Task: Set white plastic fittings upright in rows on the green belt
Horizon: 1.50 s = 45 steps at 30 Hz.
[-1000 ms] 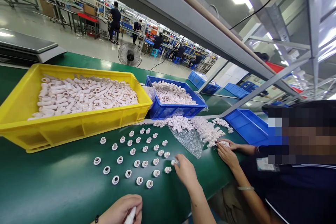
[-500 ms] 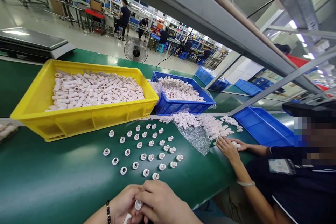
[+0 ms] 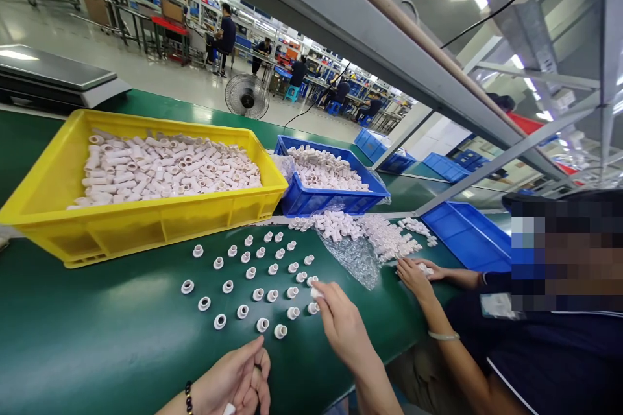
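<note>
My right hand [image 3: 343, 324] reaches over the right edge of the group of standing parts. Its fingers and thumb pinch a small white plastic fitting [image 3: 317, 292]. My left hand [image 3: 238, 379] is low at the front, palm turned inward, with its fingers loosely curled. Part of another white piece [image 3: 229, 409] shows in that palm at the picture's bottom edge; the rest is hidden. Several white flanged collars [image 3: 263, 325] stand in loose rows on the green work surface [image 3: 121, 331], between my hands and the bins. My right hand covers part of the rightmost ones.
A yellow bin [image 3: 146, 227] and a blue bin [image 3: 335, 201], both full of white fittings, stand behind the rows. Loose fittings [image 3: 389, 237] lie beside clear plastic wrap [image 3: 353, 259]. At right, a co-worker's hands [image 3: 413, 274] handle white pieces near another blue bin [image 3: 467, 233].
My hands were together at the front around a white fitting. My right hand has moved away, forward and right, holding a fitting; my left stays low. The view has shifted slightly.
</note>
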Motion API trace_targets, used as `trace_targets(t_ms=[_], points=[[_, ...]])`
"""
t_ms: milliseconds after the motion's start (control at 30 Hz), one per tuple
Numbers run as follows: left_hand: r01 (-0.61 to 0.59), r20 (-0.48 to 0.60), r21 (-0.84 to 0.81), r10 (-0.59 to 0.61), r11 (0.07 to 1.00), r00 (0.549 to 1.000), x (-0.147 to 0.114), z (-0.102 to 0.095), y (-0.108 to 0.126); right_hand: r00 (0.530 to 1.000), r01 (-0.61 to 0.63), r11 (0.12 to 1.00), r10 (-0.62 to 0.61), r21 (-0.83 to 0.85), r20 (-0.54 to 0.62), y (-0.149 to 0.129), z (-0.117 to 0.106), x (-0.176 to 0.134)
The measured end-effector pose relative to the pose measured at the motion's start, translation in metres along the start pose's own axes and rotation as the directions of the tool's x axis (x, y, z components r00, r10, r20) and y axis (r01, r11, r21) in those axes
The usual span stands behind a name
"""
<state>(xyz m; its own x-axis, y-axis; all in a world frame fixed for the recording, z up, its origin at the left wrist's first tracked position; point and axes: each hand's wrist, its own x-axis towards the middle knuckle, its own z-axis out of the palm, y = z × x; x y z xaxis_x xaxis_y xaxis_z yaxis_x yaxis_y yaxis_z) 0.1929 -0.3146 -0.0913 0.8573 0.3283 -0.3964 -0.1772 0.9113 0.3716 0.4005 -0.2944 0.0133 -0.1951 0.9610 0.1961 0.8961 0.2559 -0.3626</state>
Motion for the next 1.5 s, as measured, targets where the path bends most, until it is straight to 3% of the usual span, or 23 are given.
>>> trace_targets(t_ms=[100, 267, 433, 600, 667, 733, 800, 900, 967, 1000, 1067, 1200, 1300, 1367, 1467, 1500], points=[[0.009, -0.002, 0.012, -0.009, 1.0, 1.0, 0.001, -0.002, -0.001, 0.998, -0.037, 0.989, 0.03, -0.144, -0.055, 0.018, 0.01, 0.005], [0.007, -0.01, 0.046, -0.007, 0.999, 1.0, 0.004, -0.006, -0.004, 0.991, -0.055, 0.943, 0.091, -0.329, 0.094, 0.026, 0.035, 0.012], [-0.002, -0.024, 0.031, 0.002, 1.0, 1.0, 0.004, -0.005, -0.005, 0.964, -0.065, 0.915, 0.16, -0.397, 0.213, 0.029, 0.052, 0.018], [-0.005, -0.014, 0.011, 0.005, 1.0, 1.0, 0.004, -0.004, -0.002, 0.984, -0.073, 0.965, 0.111, -0.254, 0.14, 0.017, 0.03, 0.014], [0.002, 0.02, -0.019, -0.001, 1.0, 1.0, 0.004, -0.005, -0.001, 0.994, -0.01, 0.993, 0.022, -0.12, 0.107, 0.002, 0.014, 0.009], [0.009, 0.056, -0.065, -0.005, 0.998, 0.998, 0.004, -0.006, 0.0, 0.979, 0.122, 0.992, -0.126, 0.034, 0.158, -0.018, 0.004, 0.004], [0.027, 0.081, -0.118, -0.017, 0.993, 0.997, 0.003, -0.004, 0.001, 0.911, 0.278, 0.944, -0.317, 0.176, 0.263, -0.039, 0.005, -0.001], [0.018, 0.009, -0.272, -0.016, 0.962, 1.0, -0.002, 0.004, 0.003, 0.721, 0.493, 0.804, -0.591, 0.331, 0.361, -0.063, 0.03, -0.004], [0.018, -0.063, -0.404, -0.047, 0.915, 0.997, -0.006, 0.008, 0.005, 0.599, 0.591, 0.711, -0.704, 0.382, 0.382, -0.071, 0.054, -0.005], [0.016, -0.073, -0.461, -0.056, 0.887, 0.996, -0.007, 0.009, 0.007, 0.561, 0.622, 0.684, -0.729, 0.381, 0.392, -0.073, 0.066, -0.006], [0.011, -0.036, -0.524, -0.034, 0.852, 0.999, -0.007, 0.007, 0.009, 0.529, 0.661, 0.672, -0.733, 0.334, 0.428, -0.074, 0.085, -0.007], [-0.087, -0.002, -0.445, 0.096, 0.891, 0.995, -0.005, 0.002, 0.013, 0.537, 0.691, 0.681, -0.708, 0.242, 0.459, -0.076, 0.097, -0.008], [-0.104, -0.072, -0.381, 0.083, 0.919, 0.994, -0.007, 0.005, 0.013, 0.562, 0.63, 0.706, -0.703, 0.324, 0.436, -0.076, 0.082, -0.007], [-0.067, -0.08, -0.31, 0.045, 0.948, 0.996, -0.009, 0.009, 0.012, 0.658, 0.524, 0.771, -0.636, 0.362, 0.403, -0.072, 0.063, -0.003], [-0.02, 0.002, -0.07, 0.02, 0.997, 1.0, -0.009, 0.011, 0.007, 0.9, 0.3, 0.91, -0.369, 0.287, 0.232, -0.05, 0.03, 0.009], [-0.019, 0.018, -0.003, 0.019, 1.0, 1.0, -0.008, 0.01, 0.004, 0.954, 0.218, 0.943, -0.26, 0.25, 0.151, -0.039, 0.021, 0.014]])
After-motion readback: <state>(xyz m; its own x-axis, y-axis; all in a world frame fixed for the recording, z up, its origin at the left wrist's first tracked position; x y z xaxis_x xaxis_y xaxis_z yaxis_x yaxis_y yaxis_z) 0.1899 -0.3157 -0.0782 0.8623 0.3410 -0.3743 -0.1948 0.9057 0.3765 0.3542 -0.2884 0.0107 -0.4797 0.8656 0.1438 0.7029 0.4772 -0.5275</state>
